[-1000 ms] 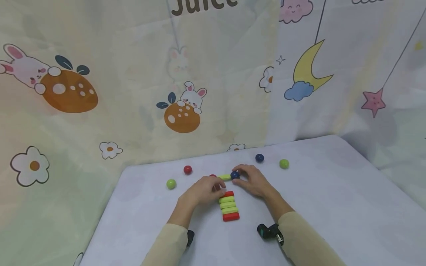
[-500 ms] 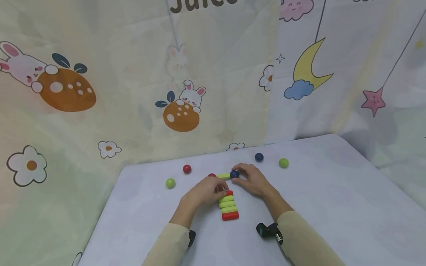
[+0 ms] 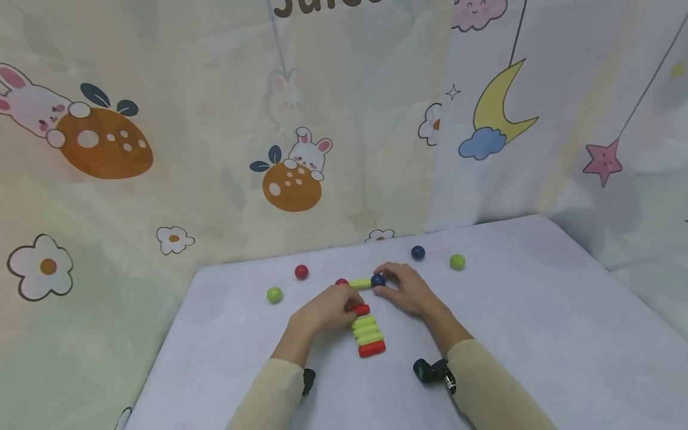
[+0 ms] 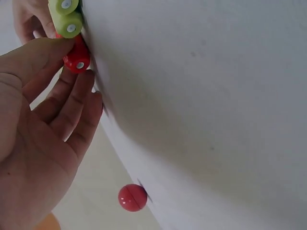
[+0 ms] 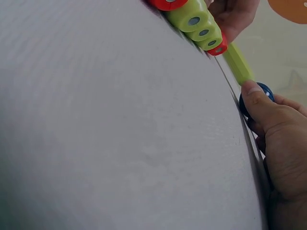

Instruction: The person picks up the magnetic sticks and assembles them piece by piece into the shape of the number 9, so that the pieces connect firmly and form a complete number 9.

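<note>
My left hand (image 3: 324, 308) pinches a red magnetic rod (image 3: 362, 310) at the far end of a short row; in the left wrist view the thumb lies along this red rod (image 4: 78, 58). Several yellow-green rods (image 3: 366, 329) lie side by side below it, closed by another red rod (image 3: 372, 349) at the near end. My right hand (image 3: 409, 291) holds a dark blue ball (image 3: 378, 280) between thumb and fingers. That ball sits at the right end of a yellow-green rod (image 3: 360, 283), with a red ball (image 3: 341, 281) at its left end, partly behind my left hand.
On the white table (image 3: 510, 310) a red ball (image 3: 301, 272) and a green ball (image 3: 274, 294) lie to the left. Another blue ball (image 3: 418, 252) and green ball (image 3: 457, 261) lie at the back right. A printed cloth (image 3: 376, 179) hangs behind the table.
My left hand has shifted slightly left with the far red rod, which now sits a little out of line with the row. The right hand stays at the blue ball.
</note>
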`<state>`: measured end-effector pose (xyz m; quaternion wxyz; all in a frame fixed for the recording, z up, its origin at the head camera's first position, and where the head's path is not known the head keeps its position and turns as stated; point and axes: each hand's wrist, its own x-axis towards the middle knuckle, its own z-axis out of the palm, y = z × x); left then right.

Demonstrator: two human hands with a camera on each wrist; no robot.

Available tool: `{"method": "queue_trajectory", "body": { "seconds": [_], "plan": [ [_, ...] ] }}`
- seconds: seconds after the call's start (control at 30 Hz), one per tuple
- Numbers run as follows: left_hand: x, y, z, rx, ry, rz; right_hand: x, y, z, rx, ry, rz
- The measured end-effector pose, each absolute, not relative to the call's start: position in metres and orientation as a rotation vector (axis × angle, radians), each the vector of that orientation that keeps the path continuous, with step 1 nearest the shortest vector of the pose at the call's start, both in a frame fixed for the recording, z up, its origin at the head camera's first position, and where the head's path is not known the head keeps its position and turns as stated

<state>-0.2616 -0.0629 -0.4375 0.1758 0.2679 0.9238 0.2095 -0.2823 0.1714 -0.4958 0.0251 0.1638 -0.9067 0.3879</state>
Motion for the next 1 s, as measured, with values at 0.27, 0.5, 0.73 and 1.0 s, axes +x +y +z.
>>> {"method": "queue_trajectory", "body": {
  "seconds": [0.27, 0.5, 0.73, 1.0],
  "plan": [
    [-0.262, -0.078, -0.440, 0.703, 2.667, 0.672, -0.283, 0.171, -0.494, 0.506, -2.814, 1.196],
    [-0.262, -0.089, -0.439, 0.585, 2.664, 0.779, -0.283, 0.170, -0.493, 0.454, -2.840, 1.198],
    [-0.263, -0.097, -0.438, 0.495, 2.672, 0.867, -0.281, 0.171, -0.494, 0.442, -2.839, 1.186],
    [-0.260, -0.106, -0.446, 0.497, 2.724, 0.884, -0.282, 0.171, -0.495, 0.434, -2.847, 1.186]
  ]
}}
